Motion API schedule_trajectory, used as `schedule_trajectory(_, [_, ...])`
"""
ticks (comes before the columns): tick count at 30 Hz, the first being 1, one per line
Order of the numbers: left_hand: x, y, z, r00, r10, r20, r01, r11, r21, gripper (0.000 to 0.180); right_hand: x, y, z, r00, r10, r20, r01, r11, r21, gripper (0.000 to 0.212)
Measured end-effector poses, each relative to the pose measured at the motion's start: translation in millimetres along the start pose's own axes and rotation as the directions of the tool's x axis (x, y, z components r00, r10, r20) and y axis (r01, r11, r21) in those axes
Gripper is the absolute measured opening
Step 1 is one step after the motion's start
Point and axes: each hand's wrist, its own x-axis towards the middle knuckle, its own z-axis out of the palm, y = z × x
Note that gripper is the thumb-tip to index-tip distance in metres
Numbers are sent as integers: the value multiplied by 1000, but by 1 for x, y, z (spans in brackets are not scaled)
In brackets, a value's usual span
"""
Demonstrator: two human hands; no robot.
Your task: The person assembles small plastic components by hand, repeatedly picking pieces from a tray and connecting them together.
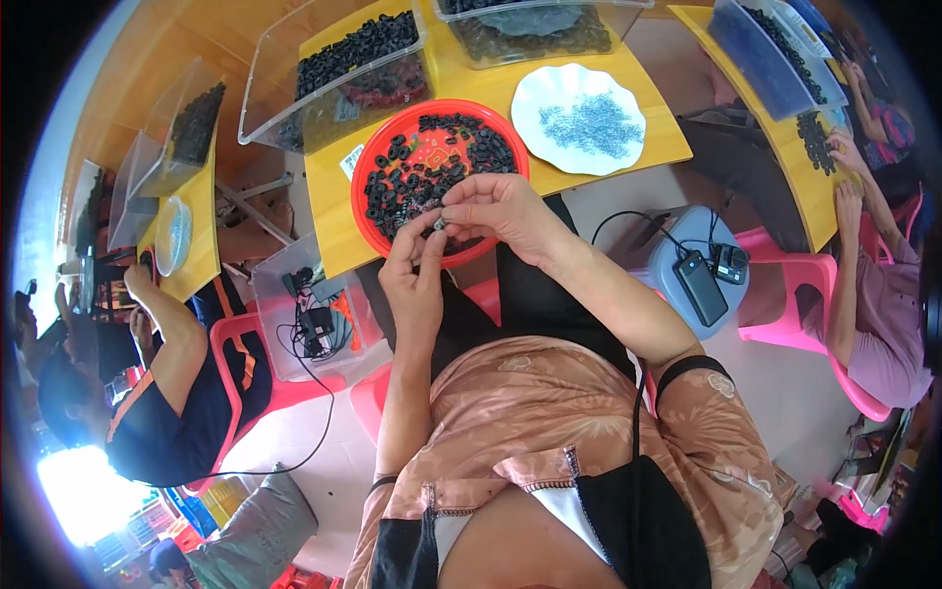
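Over the near rim of the basin (359,204), the left hand (414,273) and right hand (510,218) meet, thumbs and fingertips pinched nearly together on one small part (440,225); its exact shape is too small to tell. Many black rings (390,204) lie loose in the basin, so much seems left; which, if any, are finished, I cannot tell. Right of the basin, a plate (552,84) holds clear bits (593,124), a good many by the look of it.

The basin sits on a yellow table (663,116). Beyond it stands a bin (329,130) of black pieces; well left and right of it, co-workers sit on pink chairs.
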Motion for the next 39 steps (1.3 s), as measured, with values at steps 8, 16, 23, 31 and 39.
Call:
schedule_trajectory(8, [-29, 6, 4, 949, 264, -172, -198, 925, 324, 19, -12, 15, 6, 991, 103, 79, -111, 989, 98, 16])
schedule_trajectory(16, [-51, 4, -5, 914, 273, -299, -163, 924, 346, 11, -24, 22, 31, 960, 212, 182, -230, 969, 85, 18])
schedule_trajectory(23, [-62, 13, -23, 895, 261, -362, -238, 965, 107, 8, -43, 20, 59, 958, 193, 211, -156, 971, -180, 24])
schedule_trajectory(31, [-75, 24, -13, 931, 285, -229, -317, 941, -115, 7, -61, 8, 54, 948, -7, 317, 135, 913, -384, 17])
schedule_trajectory(39, [-78, 41, -21, 887, 392, -243, -417, 907, -62, 9, -63, 2, 63, 934, -79, 349, 224, 888, -401, 27])
